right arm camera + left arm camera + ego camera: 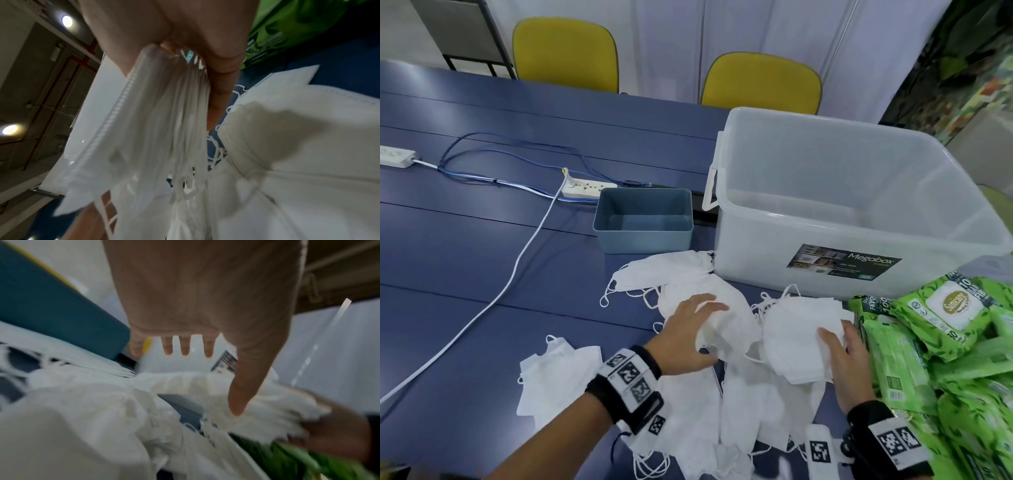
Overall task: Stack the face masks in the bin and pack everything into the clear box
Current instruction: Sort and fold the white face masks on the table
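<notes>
White face masks lie loose on the blue table (465, 325); one heap (671, 270) sits near the bin, another (756, 411) spreads under my arms. My right hand (837, 337) grips a stack of face masks (801, 329), thumb on top; the right wrist view shows the stack (160, 129) pinched at its edge by that hand (174, 68). My left hand (714, 330) hovers flat over a crumpled mask (732, 308), fingers straight and spread (209, 382). The blue-grey bin (643, 240) stands empty beside the clear box (756, 246), which holds nothing.
Green wet-wipe packs (945, 342) are piled at the right, close to my right hand. A single mask (558, 373) lies at the left. Power strips (585, 188) and cables (517, 267) run across the table behind the bin. Two yellow chairs (565, 51) stand beyond the far edge.
</notes>
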`<state>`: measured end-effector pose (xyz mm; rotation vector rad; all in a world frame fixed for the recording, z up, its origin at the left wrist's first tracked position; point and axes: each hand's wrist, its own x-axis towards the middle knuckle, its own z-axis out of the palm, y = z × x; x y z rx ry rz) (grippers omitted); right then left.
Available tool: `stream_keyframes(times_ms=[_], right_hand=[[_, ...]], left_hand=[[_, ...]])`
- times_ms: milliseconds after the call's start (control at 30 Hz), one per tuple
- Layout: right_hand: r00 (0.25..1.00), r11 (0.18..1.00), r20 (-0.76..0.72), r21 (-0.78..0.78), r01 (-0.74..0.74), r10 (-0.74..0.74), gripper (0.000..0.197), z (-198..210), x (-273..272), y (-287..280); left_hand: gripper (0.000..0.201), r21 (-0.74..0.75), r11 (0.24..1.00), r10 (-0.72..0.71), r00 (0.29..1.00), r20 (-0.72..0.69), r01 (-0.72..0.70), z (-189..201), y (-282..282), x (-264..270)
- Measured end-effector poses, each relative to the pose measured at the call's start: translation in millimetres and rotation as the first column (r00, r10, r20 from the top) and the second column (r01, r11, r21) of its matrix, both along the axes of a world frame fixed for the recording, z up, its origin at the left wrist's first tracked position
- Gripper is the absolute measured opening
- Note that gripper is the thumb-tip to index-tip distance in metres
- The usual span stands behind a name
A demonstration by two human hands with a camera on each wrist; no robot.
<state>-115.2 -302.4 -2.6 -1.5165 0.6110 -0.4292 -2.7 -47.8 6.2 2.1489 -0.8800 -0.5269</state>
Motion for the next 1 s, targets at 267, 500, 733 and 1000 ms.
stream_keyframes(times_ms=[267,500,733,1000], right_hand=[[1.000,1.000,-0.008,0.002,-0.013,0.013,0.024,-7,-14,1],[0.978,0.979,0.048,-0.016,0.202,-0.201,0.015,-1,-18,-27],[0.961,0.963,0.060,0.002,0.270,-0.270,0.012,1,-16,-38],[0.979,0.979,0.047,-0.012,0.201,-0.201,0.021,-8,-20,-24]], left_hand=[[0.066,0.231,0.959,-0.219,0.951,0.220,0.167,-27,-51,-9],[0.071,0.276,0.897,-0.389,0.913,0.119,0.346,-29,-55,-42],[0.072,0.042,0.942,-0.318,0.924,-0.214,0.334,-24,-40,-26],[0.067,0.521,0.679,0.561,0.824,0.085,-0.516,-39,-14,66]])
